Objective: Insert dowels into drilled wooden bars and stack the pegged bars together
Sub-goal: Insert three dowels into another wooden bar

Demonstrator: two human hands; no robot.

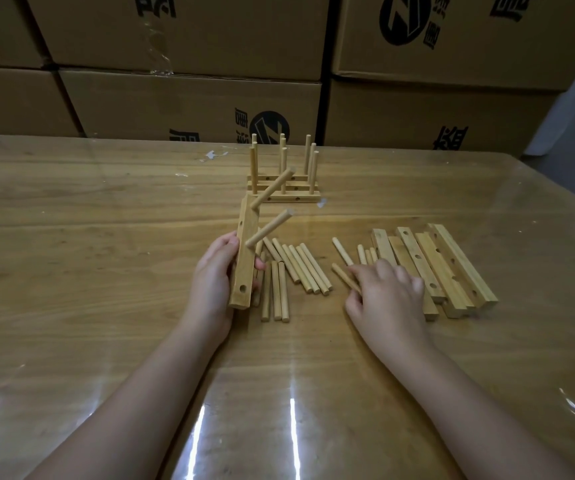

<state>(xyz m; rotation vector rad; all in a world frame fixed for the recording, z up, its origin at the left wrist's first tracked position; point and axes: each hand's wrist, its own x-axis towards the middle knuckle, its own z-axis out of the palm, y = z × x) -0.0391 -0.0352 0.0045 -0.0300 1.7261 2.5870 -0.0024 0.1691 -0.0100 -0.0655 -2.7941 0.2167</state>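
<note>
My left hand (pixel 214 271) grips a drilled wooden bar (pixel 244 258) held nearly upright above the table. Two dowels (pixel 268 227) stick out of its face, slanting up to the right, and an empty hole shows near its lower end. My right hand (pixel 386 289) pinches a loose dowel (pixel 343 276) that lies on the table. Between my hands lies a pile of loose dowels (pixel 296 268). Drilled bars (pixel 435 268) lie side by side to the right of my right hand. Farther back stand pegged bars (pixel 284 192) grouped together with upright dowels.
The wooden table (pixel 106 237) has a glossy clear cover with glare near the front. Stacked cardboard boxes (pixel 189 102) form a wall right behind the table's far edge. Small white scraps (pixel 213 154) lie at the back left of the pegged bars.
</note>
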